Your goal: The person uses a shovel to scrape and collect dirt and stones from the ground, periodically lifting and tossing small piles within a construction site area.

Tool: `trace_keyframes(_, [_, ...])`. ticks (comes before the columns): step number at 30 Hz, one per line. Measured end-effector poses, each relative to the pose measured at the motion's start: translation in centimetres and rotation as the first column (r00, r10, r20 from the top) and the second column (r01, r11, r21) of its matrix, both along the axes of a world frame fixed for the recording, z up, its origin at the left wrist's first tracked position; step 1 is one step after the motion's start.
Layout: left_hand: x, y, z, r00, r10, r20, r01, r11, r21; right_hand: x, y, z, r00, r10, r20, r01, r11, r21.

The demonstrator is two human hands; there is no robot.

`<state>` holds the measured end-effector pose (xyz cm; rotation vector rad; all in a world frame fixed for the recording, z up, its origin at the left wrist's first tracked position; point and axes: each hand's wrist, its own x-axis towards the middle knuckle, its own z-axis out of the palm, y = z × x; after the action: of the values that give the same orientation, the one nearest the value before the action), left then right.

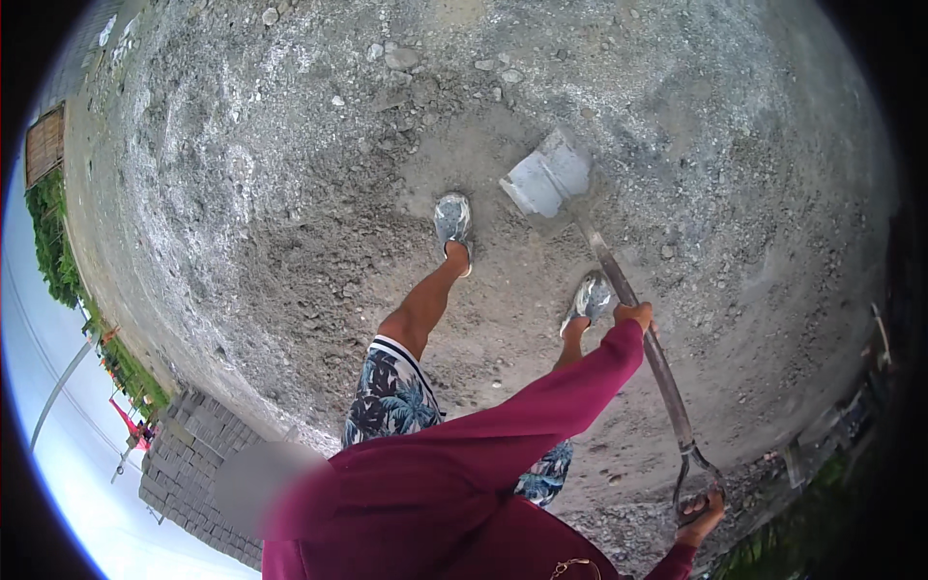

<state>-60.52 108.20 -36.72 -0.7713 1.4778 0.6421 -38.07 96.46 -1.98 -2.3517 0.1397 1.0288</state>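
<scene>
A long-handled shovel [619, 271] slants across the right half of the view. Its flat, pale grey blade [551, 174] lies at the gravelly ground, beyond and between my feet; whether it touches is hard to tell. My left hand [635, 315] is closed around the middle of the brown shaft, its arm reaching across my body in a maroon sleeve. At the near right, my right hand [700, 518] grips the D-shaped handle [688, 459] at the shaft's end.
I stand on grey gravel [319, 261] with loose stones, my dusty shoes [452, 220] apart. Stacked grey blocks [184, 449] rise at the lower left. A brown panel [44, 145] and greenery [48, 237] edge the far left. Darker debris [802, 474] lines the right.
</scene>
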Motion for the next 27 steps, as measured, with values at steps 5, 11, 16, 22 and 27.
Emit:
trace_keyframes(5, [-27.5, 7.6, -10.7, 0.998, 0.055, -0.009, -0.052, 0.981, 0.189, -22.3, 8.3, -16.1, 0.986, 0.025, -0.167, -0.019, 0.999, 0.038])
trace_keyframes(11, [-29.7, 5.1, -7.2, 0.982, 0.082, -0.173, -0.037, 0.967, 0.252, -23.3, 4.9, -15.2, 0.971, 0.085, -0.222, -0.051, 0.986, 0.157])
trace_keyframes(16, [-32.6, -3.2, 3.7, 0.965, 0.201, -0.169, -0.159, 0.959, 0.234, -22.1, 0.3, -7.5, 0.917, 0.348, -0.197, -0.299, 0.924, 0.240])
trace_keyframes(22, [-40.9, -10.1, 18.2, 0.797, 0.432, -0.421, -0.269, 0.880, 0.392, -25.8, 2.0, 2.1, 0.053, 0.761, 0.646, -0.684, -0.444, 0.579])
trace_keyframes(27, [-39.7, -13.0, 30.8, 0.664, 0.661, -0.350, -0.402, 0.710, 0.578, -24.0, 8.3, 14.9, -0.328, 0.734, 0.594, -0.389, -0.678, 0.623])
